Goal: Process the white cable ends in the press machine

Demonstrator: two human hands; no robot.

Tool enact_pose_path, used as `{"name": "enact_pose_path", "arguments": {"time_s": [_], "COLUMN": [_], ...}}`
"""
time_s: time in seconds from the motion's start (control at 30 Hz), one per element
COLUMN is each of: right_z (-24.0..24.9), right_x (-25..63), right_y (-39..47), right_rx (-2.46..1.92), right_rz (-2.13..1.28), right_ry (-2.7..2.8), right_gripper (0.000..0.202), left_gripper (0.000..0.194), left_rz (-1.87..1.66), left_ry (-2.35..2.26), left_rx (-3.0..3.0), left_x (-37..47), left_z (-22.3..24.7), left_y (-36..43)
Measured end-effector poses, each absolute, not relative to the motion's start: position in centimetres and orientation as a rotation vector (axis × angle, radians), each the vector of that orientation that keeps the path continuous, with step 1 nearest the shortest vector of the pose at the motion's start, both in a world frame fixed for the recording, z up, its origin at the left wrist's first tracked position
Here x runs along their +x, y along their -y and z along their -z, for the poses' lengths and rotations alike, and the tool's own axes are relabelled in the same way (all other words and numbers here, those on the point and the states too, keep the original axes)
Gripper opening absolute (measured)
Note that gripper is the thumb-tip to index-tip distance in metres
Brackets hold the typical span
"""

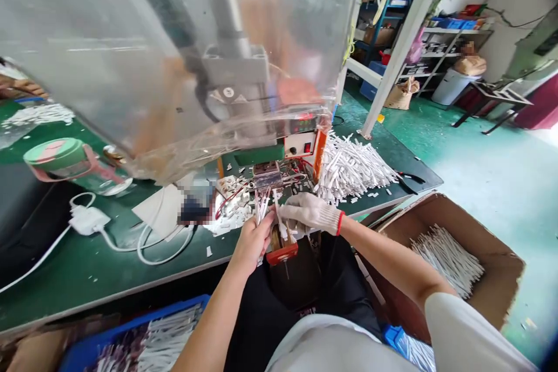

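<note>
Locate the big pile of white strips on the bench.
In the head view, the white pile lies on the green bench, right of the orange-edged control box and beyond the gloved right hand.

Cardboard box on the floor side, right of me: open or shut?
Open: the cardboard box has no cover across its top, and a pile of white strips shows inside.

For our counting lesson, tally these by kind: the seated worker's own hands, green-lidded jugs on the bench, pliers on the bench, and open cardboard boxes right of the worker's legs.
Hands: 2 (bare left hand, gloved right hand)
Green-lidded jug: 1
Pliers: 1
Open cardboard box: 1
Total: 5
</note>
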State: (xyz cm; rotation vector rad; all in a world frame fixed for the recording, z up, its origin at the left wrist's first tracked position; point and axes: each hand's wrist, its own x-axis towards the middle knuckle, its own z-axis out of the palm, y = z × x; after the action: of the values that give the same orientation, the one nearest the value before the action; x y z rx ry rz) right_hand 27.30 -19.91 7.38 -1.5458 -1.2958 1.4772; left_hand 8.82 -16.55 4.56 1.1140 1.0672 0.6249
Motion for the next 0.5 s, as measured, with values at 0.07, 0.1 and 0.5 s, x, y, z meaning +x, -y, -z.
{"name": "enact_pose_path", "arguments": {"time_s": [0.07, 0.1, 0.5], "right_z": [-8.8, -9.4, -8.4], "right_x": [30.5, 32.5, 50.1], "right_y": [21.0, 21.4, 16.7], "right_rx": [-1.667, -1.748, -2.651], "right_rz": [-1.366, -1.272, -0.189], "right_ry": [1.407, 1.417, 1.321], "right_gripper": [0.038, 0.038, 0.048], "left_gripper": [0.042, 0.042, 0.045], "left_rz": [-0.584, -0.571, -0.639], "left_ry": [-1.073, -1.076, -1.152], "left_rx": [1.136, 1.148, 1.137], "left_x": [9.0, 9.1, 10.0], "left_z": [-4.6, -4.6, -4.8], "left_y": [16.4, 16.4, 16.7]}}
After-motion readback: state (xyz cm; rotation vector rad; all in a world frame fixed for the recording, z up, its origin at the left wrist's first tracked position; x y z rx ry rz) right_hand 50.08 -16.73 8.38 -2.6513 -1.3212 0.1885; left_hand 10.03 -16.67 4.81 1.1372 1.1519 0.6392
